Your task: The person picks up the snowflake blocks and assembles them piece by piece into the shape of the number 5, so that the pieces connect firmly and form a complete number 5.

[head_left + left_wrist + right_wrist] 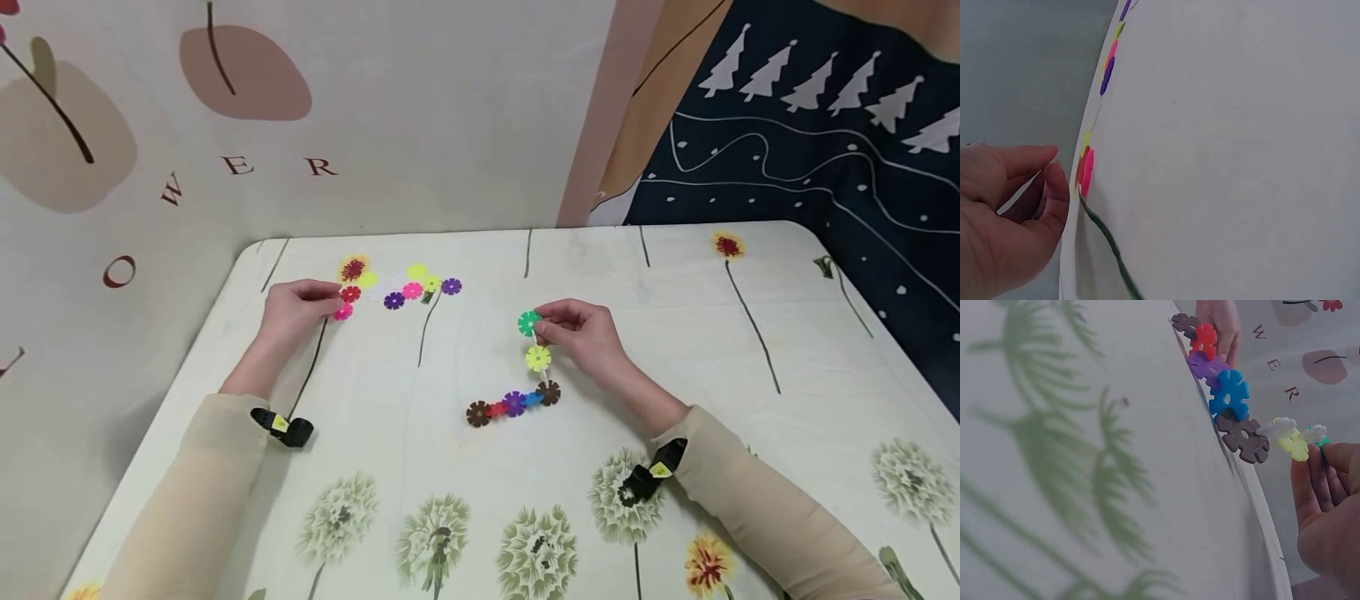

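My right hand (588,337) pinches a green notched plastic disc (528,323) between thumb and fingers. That disc forms one end of an angled chain of interlocking flower-shaped discs. Below it come a yellow disc (537,359), with white discs (1280,427) set edge-on beside it, and a brown disc (549,392). Blue (1230,395), purple (513,404) and red discs follow, up to another brown disc (478,414). My left hand (296,312) is at a red disc (350,293) and a pink disc (342,312). Its thumb and index tips almost meet, with nothing visible between them in the left wrist view.
Several loose discs lie at the back left, among them a dark purple one (393,301), a pink one (412,291) and another purple one (452,286). A flower-print cloth (420,450) covers the table. Behind it stands a patterned wall (450,125), with a dark tree-print curtain (795,167) at right.
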{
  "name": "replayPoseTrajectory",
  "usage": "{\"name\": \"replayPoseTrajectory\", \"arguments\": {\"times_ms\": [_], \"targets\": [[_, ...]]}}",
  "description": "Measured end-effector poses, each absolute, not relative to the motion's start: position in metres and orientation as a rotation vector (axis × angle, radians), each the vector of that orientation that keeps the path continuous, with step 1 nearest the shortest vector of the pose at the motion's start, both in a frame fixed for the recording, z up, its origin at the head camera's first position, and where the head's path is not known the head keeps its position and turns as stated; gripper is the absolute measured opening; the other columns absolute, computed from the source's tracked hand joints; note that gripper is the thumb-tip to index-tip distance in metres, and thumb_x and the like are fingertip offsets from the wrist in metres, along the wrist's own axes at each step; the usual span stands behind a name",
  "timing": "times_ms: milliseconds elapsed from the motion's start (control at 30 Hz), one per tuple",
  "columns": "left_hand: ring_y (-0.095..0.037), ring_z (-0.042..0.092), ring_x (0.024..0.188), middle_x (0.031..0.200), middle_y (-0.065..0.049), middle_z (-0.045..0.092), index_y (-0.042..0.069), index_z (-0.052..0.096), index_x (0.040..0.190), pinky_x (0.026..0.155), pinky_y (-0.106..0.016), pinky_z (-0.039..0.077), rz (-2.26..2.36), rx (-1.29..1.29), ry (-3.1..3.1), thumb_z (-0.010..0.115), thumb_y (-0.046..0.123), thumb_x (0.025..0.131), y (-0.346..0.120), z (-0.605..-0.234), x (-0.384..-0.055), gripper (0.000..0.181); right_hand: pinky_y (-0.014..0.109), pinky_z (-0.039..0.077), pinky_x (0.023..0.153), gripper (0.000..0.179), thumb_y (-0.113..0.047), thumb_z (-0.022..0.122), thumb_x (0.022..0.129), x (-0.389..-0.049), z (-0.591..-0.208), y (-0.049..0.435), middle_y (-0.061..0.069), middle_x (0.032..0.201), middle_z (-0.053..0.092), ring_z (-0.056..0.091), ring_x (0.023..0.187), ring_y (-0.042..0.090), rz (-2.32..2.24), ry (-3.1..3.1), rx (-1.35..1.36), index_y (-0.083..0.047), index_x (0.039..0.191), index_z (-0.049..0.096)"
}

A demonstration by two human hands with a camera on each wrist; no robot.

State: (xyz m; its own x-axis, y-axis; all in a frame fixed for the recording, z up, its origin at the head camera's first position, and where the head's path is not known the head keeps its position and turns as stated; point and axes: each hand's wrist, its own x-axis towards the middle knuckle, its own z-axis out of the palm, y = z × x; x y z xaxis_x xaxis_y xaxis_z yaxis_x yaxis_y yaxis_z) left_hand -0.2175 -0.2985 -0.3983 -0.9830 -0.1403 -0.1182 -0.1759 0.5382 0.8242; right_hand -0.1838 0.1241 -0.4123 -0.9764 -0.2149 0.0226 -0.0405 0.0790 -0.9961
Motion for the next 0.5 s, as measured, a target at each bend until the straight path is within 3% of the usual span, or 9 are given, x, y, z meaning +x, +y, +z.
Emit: {"name": "replayPoseTrajectory", "arguments": {"times_ms": [267,400,500], "targets": [[-0.029,0.058,0.11,0.129,-0.023,0.064,-0.003,0.064,0.132,0.075,-0.015,0.048,1.28,-0.261,2.762,0.075,0.011,0.094,-0.3023,-0.4054,-0.2162,0.042,0.033,0.062,0.078,0.023,0.002,0.07,0.095,-0.1822,-0.4118,0.1254,0.013,0.092,0.07,0.072,0.078,0.014,-2.036,2.203,-0.274,0.01,0.117,0.068],[-0.032,0.059,0.108,0.125,-0.024,0.064,-0.004,0.064,0.13,0.073,-0.016,0.048,1.23,-0.231,2.788,0.075,0.01,0.094,-0.3012,-0.4067,-0.2173,0.04,0.034,0.063,0.079,0.023,0.001,0.07,0.096,-0.181,-0.4115,0.1264,0.013,0.093,0.07,0.073,0.078,0.015,-2.027,2.206,-0.261,0.009,0.117,0.068],[-0.031,0.058,0.107,0.125,-0.023,0.064,-0.004,0.064,0.13,0.079,-0.023,0.05,1.209,-0.224,2.768,0.075,0.012,0.095,-0.2997,-0.4055,-0.2176,0.04,0.035,0.063,0.079,0.023,0.001,0.071,0.095,-0.1798,-0.4112,0.1279,0.013,0.093,0.07,0.073,0.078,0.015,-2.029,2.204,-0.243,0.009,0.117,0.068]]}}
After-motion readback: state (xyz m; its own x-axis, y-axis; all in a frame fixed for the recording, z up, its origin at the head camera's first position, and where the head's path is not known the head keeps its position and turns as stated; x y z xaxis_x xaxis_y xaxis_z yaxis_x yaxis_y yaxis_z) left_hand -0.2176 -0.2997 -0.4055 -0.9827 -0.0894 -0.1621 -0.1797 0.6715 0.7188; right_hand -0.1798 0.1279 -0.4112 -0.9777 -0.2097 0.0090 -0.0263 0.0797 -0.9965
